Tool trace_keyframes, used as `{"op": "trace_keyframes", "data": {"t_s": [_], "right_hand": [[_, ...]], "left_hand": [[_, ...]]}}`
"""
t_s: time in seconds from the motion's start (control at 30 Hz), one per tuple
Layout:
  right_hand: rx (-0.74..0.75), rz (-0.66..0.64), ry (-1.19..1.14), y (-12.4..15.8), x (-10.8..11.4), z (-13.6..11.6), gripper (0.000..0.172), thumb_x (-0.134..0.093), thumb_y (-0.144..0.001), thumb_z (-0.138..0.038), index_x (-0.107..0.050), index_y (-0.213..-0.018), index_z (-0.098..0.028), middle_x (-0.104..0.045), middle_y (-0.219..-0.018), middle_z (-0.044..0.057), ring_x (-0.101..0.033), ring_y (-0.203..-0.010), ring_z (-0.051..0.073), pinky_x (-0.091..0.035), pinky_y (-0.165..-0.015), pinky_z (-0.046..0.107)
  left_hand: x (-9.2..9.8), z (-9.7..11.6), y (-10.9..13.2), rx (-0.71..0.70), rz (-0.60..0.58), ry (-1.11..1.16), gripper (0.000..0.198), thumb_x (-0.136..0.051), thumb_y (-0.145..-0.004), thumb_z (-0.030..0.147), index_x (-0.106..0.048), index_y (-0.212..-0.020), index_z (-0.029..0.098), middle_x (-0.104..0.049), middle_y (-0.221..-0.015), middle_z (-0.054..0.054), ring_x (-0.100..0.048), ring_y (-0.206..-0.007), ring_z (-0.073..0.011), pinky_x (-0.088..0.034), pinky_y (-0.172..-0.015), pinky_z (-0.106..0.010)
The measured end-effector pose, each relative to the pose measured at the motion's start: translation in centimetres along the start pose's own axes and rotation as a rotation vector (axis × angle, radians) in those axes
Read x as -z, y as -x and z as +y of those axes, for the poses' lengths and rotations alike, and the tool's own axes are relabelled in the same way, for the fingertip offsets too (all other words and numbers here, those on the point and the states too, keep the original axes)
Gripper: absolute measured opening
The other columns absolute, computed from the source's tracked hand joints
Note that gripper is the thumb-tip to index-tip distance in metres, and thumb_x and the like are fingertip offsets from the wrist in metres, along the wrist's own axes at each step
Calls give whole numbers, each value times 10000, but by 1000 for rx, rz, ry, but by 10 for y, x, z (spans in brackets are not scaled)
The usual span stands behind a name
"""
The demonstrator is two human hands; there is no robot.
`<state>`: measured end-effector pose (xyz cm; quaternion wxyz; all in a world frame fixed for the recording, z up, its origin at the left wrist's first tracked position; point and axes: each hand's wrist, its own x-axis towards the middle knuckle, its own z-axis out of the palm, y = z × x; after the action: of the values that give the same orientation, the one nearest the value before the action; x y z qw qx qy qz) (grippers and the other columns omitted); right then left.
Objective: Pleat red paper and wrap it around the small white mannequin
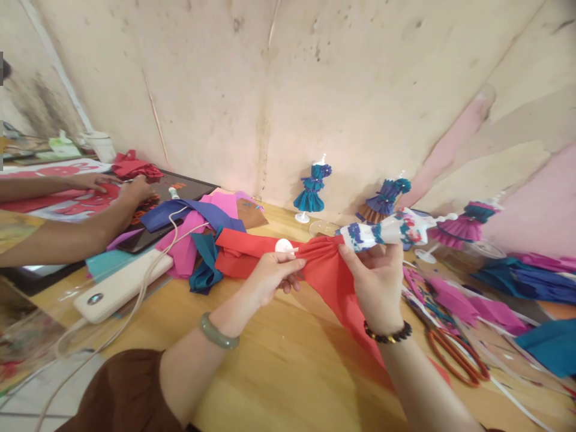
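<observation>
A small white mannequin (382, 233) with blue, teal and red patches lies tilted sideways above the table, its neck pointing right. My right hand (378, 279) is closed around its torso, thumb at the waist. Red fabric (330, 270) is gathered in folds at that waist and trails down behind my right wrist. Another length of red fabric stretches left toward the cloth pile. My left hand (274, 276) pinches the gathered fabric's left edge, close to the mannequin's round white base (284, 246). The left fingertips are partly hidden.
Three dressed mannequins, one in teal (310, 192), stand along the wall. Orange-handled scissors (454, 354) lie right among fabric scraps (477, 309). A white power bank (121, 288) with a cable, a phone (146, 237) and colored cloth lie left. Another person's hands (135, 191) work on red material.
</observation>
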<state>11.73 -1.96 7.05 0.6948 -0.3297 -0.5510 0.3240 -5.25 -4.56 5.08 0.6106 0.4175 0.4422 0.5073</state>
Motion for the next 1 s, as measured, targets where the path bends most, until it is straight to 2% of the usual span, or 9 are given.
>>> {"op": "trace_keyframes", "data": {"t_s": [0.23,0.37,0.47,0.57,0.67,0.77,0.87,0.93,1.0], "right_hand": [[-25,2,-26,-2,2,3,550,-835,-677,-322,-477,-1090,-262,-672,-1042,43,-682,-959,206,-540,-920,416],[-13,-11,-17,-2,3,4,550,-832,-681,-339,-480,-1097,-267,-667,-1078,48,-677,-992,211,-533,-936,422],[-29,-4,-11,-2,3,3,545,-833,-678,-349,-481,-1086,-265,-681,-1038,45,-685,-973,211,-541,-925,421],[-53,-1,-13,-3,2,2,580,-834,-669,-346,-471,-1114,-262,-694,-1016,47,-693,-966,220,-537,-937,438],[-82,-33,-36,0,-1,3,594,-834,-658,-332,-461,-1115,-261,-702,-1023,50,-697,-973,230,-535,-939,443],[-120,-75,-17,7,-5,6,555,-828,-659,-324,-463,-1071,-260,-707,-988,40,-706,-926,229,-549,-905,442],[-153,-160,2,13,-8,9,533,-816,-678,-315,-466,-1076,-262,-705,-1012,46,-701,-944,232,-546,-912,447],[-165,-227,-8,16,-10,10,521,-811,-690,-311,-467,-1077,-265,-702,-1035,50,-697,-963,232,-547,-919,444],[-169,-270,-13,17,-10,10,499,-812,-693,-310,-471,-1054,-267,-700,-1030,44,-695,-958,228,-554,-912,436]], "left_hand": [[2,-4,-5,-98,-28,-141,337,-774,-673,436,-610,-640,144,-645,-557,-15,-551,-384,-87,-336,-341,-179],[3,-8,-7,-118,-42,-261,334,-706,-749,446,-590,-624,158,-568,-434,14,-475,-316,-77,-323,-334,-183],[6,-7,-3,-156,-25,-365,264,-637,-807,407,-594,-701,169,-581,-460,21,-448,-310,-77,-319,-343,-190],[7,-4,4,-383,123,-466,137,-607,-827,323,-579,-806,191,-602,-542,34,-498,-397,-85,-362,-409,-194],[6,-1,10,-649,287,-569,138,-605,-845,311,-561,-787,194,-592,-595,24,-549,-519,-97,-420,-505,-203],[2,-1,11,-826,345,-644,151,-647,-825,319,-607,-898,192,-665,-794,-33,-627,-718,-147,-500,-616,-241],[1,-2,8,-879,238,-672,250,-685,-801,291,-628,-1027,200,-686,-1053,-88,-642,-990,-211,-542,-813,-334],[2,-3,6,-797,119,-625,315,-706,-795,295,-619,-1082,199,-678,-1130,-100,-631,-1071,-225,-524,-909,-377],[3,-5,3,-686,16,-521,354,-718,-795,313,-607,-1108,193,-679,-1146,-105,-637,-1080,-220,-517,-938,-376]]}}
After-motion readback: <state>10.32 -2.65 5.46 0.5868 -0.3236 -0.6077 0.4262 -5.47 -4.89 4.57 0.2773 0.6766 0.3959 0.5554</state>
